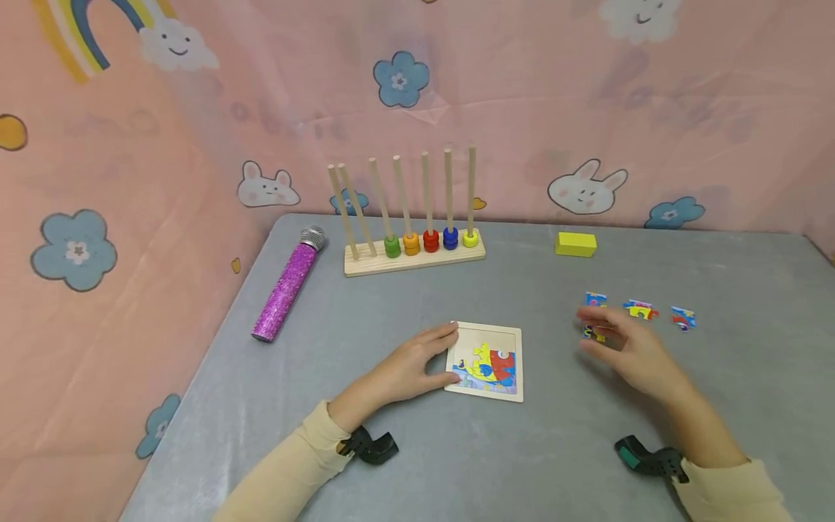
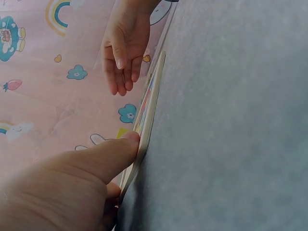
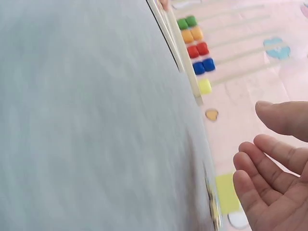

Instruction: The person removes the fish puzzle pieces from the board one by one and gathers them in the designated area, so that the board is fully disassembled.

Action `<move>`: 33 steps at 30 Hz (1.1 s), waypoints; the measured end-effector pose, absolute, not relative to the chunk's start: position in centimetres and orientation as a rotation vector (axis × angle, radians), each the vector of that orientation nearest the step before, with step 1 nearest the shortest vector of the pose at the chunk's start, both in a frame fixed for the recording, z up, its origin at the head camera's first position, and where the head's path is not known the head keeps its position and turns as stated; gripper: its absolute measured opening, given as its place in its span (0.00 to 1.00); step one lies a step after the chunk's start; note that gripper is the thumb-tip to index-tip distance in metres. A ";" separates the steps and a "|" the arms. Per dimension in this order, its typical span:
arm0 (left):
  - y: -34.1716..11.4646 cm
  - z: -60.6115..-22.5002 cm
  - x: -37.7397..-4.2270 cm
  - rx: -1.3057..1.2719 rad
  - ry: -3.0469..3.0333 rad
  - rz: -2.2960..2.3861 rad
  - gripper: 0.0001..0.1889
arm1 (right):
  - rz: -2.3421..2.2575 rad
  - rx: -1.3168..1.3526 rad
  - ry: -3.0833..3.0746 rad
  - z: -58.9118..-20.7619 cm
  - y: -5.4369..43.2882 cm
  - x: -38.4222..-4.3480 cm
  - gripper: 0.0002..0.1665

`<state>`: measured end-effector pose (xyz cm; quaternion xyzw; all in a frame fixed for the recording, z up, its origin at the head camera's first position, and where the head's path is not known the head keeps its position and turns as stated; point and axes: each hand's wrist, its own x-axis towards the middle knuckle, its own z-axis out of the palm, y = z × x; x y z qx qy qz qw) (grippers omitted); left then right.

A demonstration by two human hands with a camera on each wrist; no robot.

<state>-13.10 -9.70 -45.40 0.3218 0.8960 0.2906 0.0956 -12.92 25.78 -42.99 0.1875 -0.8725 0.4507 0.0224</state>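
A square wooden jigsaw puzzle board [image 1: 484, 330] lies on the grey table, with a partly filled picture in yellow, red and blue. My left hand [image 1: 417, 362] holds it by its left side, the thumb near the lower corner and the fingers at the upper one. In the left wrist view the thumb [image 2: 113, 151] presses against the board's edge. My right hand [image 1: 636, 359] hovers over the right side of the table, fingers extended and nothing between them. Beneath and beyond it lie loose puzzle pieces [image 1: 641, 309], some partly hidden by the fingers. Another piece [image 1: 683, 318] lies farther right.
A wooden peg rack [image 1: 417, 262] with coloured rings stands at the back. Left of it lies a glittery purple microphone [image 1: 285, 293]. A yellow block [image 1: 575, 244] sits at the back right. Pink printed cloth [image 1: 496, 109] hangs behind the table [image 1: 535, 464].
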 end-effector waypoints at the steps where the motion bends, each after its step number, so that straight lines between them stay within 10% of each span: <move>1: -9.6 -45.4 -13.2 0.959 2.656 0.859 0.39 | 1.392 0.595 -2.705 -42.9 25.5 -12.8 0.28; 33: -9.5 -45.3 -13.1 0.947 2.653 0.865 0.38 | 1.334 0.725 -2.939 -43.5 14.3 -12.0 0.24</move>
